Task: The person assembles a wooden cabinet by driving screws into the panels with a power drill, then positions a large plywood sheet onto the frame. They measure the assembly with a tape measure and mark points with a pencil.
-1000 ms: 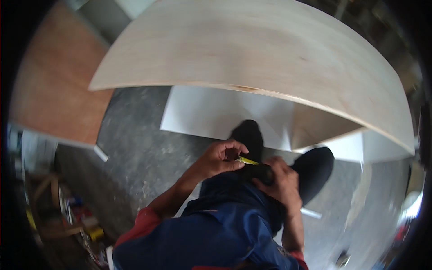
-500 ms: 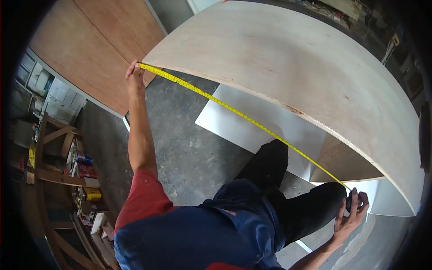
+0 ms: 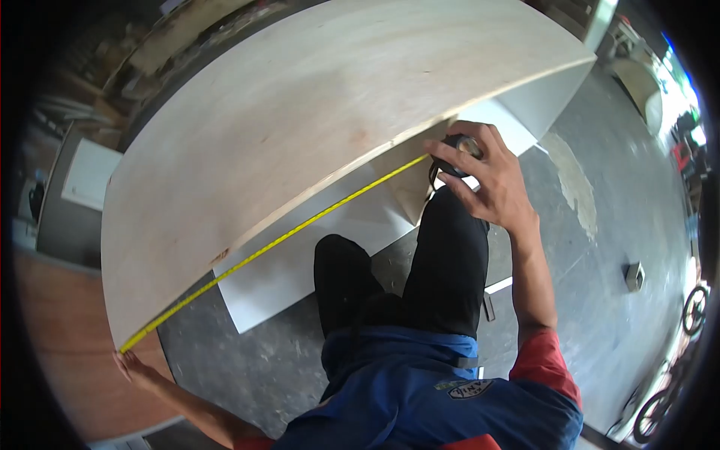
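Note:
A yellow tape measure (image 3: 306, 223) is stretched along the front edge of a large pale plywood panel (image 3: 300, 112). At the panel's far left corner, my left hand (image 3: 133, 366) pinches the end of the blade. The dark round case (image 3: 456, 154) of the tape sits in my right hand (image 3: 491, 174), its fingers curled around it. That hand is beside the panel's edge, above my right knee. Beneath the panel, a white board (image 3: 262, 289) and an upright wooden divider (image 3: 405, 184) show in part.
Brown wooden panels (image 3: 60, 337) stand at the left. On the grey concrete floor (image 3: 577, 285) lies a small angular block (image 3: 635, 277). Bicycle wheels (image 3: 651, 416) appear at the right edge. A white-faced box (image 3: 91, 174) is behind the panel's left end.
My view has swung toward the right, so the panel and tape slant the other way. My right hand with the tape case has moved along the panel's edge toward the panel's right end.

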`<action>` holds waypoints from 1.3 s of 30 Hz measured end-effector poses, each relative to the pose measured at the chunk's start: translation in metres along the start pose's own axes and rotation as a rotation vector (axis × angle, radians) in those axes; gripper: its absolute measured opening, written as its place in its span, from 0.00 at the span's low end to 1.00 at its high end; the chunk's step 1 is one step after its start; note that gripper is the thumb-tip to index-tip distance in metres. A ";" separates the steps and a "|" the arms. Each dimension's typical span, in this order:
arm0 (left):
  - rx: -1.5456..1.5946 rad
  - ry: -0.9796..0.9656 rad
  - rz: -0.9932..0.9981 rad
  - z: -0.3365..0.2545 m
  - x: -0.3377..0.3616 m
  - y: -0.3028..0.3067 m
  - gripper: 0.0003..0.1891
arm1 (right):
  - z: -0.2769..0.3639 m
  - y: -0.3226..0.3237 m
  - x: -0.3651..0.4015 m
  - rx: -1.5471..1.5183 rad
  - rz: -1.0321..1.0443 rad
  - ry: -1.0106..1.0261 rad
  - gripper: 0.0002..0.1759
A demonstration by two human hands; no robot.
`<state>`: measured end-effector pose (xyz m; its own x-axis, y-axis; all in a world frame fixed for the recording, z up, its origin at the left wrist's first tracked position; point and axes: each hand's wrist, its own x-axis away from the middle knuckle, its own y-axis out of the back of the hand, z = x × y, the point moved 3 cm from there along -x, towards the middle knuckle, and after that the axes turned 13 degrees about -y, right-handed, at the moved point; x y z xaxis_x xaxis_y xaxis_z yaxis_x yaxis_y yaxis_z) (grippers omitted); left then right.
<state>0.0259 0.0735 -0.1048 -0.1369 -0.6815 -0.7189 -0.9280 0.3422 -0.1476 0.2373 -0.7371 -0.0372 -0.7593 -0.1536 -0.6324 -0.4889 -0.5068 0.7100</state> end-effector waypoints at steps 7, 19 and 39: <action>-0.435 -0.564 -0.001 -0.113 0.010 -0.075 0.18 | -0.040 0.021 -0.002 -0.206 -0.113 -0.176 0.23; 0.332 -1.045 1.532 -0.418 0.226 -0.448 0.12 | -0.090 0.010 -0.013 -0.310 -0.321 -0.270 0.19; 0.122 -1.286 1.926 -0.481 0.376 -0.602 0.12 | -0.088 -0.002 0.027 -0.369 -0.634 -0.261 0.25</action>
<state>0.3663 -0.6998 0.0403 -0.2604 0.9624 0.0775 -0.0124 -0.0836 0.9964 0.2555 -0.8151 -0.0831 -0.4810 0.4414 -0.7576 -0.7238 -0.6875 0.0589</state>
